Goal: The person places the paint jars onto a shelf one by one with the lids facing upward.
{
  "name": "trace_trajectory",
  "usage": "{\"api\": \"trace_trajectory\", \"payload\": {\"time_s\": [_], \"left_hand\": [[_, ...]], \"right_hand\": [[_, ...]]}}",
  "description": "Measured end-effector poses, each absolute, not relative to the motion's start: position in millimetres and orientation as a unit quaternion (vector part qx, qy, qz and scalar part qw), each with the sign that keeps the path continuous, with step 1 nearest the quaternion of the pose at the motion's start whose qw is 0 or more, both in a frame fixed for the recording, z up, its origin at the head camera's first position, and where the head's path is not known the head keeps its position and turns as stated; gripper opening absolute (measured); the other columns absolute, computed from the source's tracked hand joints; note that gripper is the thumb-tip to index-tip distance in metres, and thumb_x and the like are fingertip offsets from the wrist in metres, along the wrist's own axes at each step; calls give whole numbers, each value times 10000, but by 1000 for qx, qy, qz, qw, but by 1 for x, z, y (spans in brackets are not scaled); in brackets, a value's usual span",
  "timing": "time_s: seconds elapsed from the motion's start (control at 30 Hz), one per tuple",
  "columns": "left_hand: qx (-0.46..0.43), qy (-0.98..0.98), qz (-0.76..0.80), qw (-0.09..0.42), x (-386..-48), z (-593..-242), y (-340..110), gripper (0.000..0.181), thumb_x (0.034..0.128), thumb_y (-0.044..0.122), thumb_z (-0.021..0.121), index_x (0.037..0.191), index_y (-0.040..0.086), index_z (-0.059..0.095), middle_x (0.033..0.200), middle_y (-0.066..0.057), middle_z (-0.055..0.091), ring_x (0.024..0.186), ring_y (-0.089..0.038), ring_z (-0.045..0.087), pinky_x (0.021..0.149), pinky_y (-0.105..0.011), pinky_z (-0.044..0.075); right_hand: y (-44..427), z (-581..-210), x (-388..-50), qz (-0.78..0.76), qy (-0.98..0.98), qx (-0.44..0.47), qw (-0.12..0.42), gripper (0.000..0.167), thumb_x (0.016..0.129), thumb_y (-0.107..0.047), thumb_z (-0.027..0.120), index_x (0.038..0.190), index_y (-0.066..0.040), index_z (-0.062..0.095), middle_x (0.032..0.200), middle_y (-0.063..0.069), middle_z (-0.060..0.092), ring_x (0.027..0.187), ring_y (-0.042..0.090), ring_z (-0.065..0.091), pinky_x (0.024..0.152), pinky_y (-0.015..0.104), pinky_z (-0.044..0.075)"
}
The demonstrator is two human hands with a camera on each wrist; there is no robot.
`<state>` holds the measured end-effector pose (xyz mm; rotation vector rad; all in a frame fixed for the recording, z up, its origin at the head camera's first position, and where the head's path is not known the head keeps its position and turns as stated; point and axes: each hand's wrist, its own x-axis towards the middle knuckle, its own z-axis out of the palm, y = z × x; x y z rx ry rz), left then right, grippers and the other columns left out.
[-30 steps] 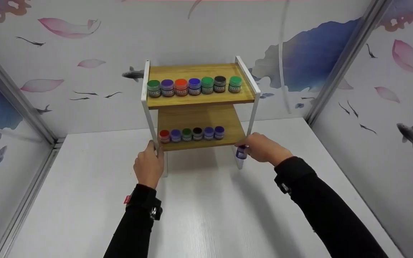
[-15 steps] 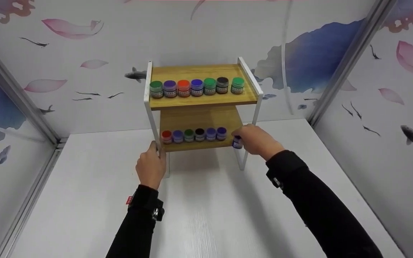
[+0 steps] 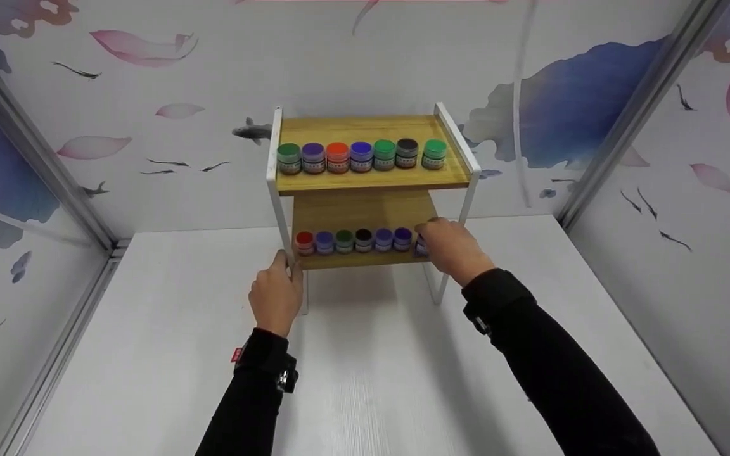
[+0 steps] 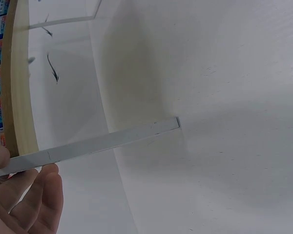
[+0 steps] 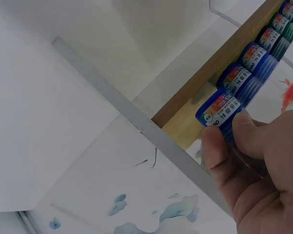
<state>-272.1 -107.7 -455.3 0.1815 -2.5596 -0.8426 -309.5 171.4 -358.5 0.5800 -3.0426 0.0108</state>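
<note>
My right hand (image 3: pixel 455 251) pinches a blue paint jar (image 5: pixel 220 110) between thumb and fingers at the right end of the lower shelf (image 3: pixel 365 261). In the head view, the hand hides part of this jar; beside it runs a row of jars with red, purple, green and black lids, such as the red-lidded jar (image 3: pixel 305 243). My left hand (image 3: pixel 276 294) grips the white front leg (image 4: pixel 97 143) of the rack on its left side, thumb on one side and fingers on the other.
On the upper shelf (image 3: pixel 365 182) stands another row of several jars, including an orange-lidded jar (image 3: pixel 338 158). The rack stands on a white table (image 3: pixel 168 354), with patterned wall panels (image 3: pixel 352 57) behind and at both sides.
My right hand has carried the jar from in front of the right leg up and left onto the lower shelf, near the row's end. My left hand keeps its hold on the leg.
</note>
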Motion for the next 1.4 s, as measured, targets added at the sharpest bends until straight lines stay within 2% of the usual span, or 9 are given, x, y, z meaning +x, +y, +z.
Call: {"api": "trace_trajectory", "payload": {"time_s": [0.37,0.63,0.9,1.03,1.17,1.3,1.4], "left_hand": [[56,-923,-308,225,-267,-455,-105,177,964,238,589,940,65,617,705,-115,683,554,-216,600,457,-337,432],[53,-922,-312,225,-266,-455,-107,156,966,213,574,931,68,618,685,-110,679,517,-188,551,433,-303,388],[60,-924,-304,224,-267,-457,-108,174,969,239,581,943,71,617,684,-111,673,524,-198,552,440,-308,387],[60,-924,-306,220,-268,-456,-107,180,970,248,576,944,73,611,709,-119,685,539,-218,580,444,-325,402],[64,-923,-309,219,-269,-456,-107,182,964,249,587,967,70,620,748,-127,705,569,-235,619,465,-350,441],[60,-919,-326,214,-270,-458,-108,210,966,256,592,1024,57,629,833,-149,730,648,-262,675,516,-388,496],[48,-910,-360,198,-270,-460,-111,250,973,268,587,1108,59,607,1000,-162,736,777,-280,716,607,-426,547]], "right_hand": [[173,-367,-309,6,-984,176,34,282,879,77,588,1149,11,635,1097,216,653,988,381,654,852,486,538],[171,-371,-308,9,-981,186,51,334,869,67,629,1196,0,628,1105,212,649,995,375,656,841,477,542],[169,-374,-308,11,-982,182,52,502,895,54,601,1382,-6,497,1321,231,562,1039,408,647,853,493,540],[172,-377,-306,7,-979,186,81,578,893,76,580,1440,-38,433,1372,228,506,944,390,672,760,470,563],[178,-383,-300,18,-970,205,126,626,864,91,598,1439,-86,425,1310,218,518,872,356,679,660,440,568],[190,-397,-290,39,-956,233,172,519,894,53,582,1370,-116,464,1211,168,561,886,320,662,636,437,565],[201,-412,-282,53,-944,255,201,392,924,-4,583,1292,-114,507,1155,124,583,896,292,657,638,429,565]]}}
